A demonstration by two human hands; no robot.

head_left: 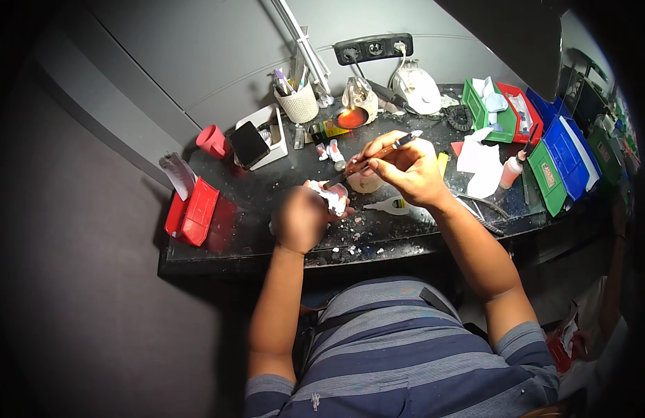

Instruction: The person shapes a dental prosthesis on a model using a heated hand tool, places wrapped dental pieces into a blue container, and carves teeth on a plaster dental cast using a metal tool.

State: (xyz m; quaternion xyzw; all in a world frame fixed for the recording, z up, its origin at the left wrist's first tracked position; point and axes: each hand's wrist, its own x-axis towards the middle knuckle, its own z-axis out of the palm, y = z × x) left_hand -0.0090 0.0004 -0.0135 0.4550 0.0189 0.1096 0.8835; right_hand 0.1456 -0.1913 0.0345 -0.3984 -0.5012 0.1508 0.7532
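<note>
My left hand is closed around a white and pink moulded piece, which looks like a dental plate. A blur covers most of that hand, though fingertips show at the piece's right side. Pinched in my right hand is a slim carving knife with a dark, flat blade. Its tip meets the upper edge of the piece, or hovers just over it; I cannot tell which. Behind the knife, partly hidden, sits a round pale block. A small white bottle with a thin nozzle lies below my right hand.
Crumbs litter the black bench. At left are a red bin, a pink cup and a white tray. Behind stand a tool holder and a dish of orange-red material. Coloured bins and a pink-liquid bottle stand right.
</note>
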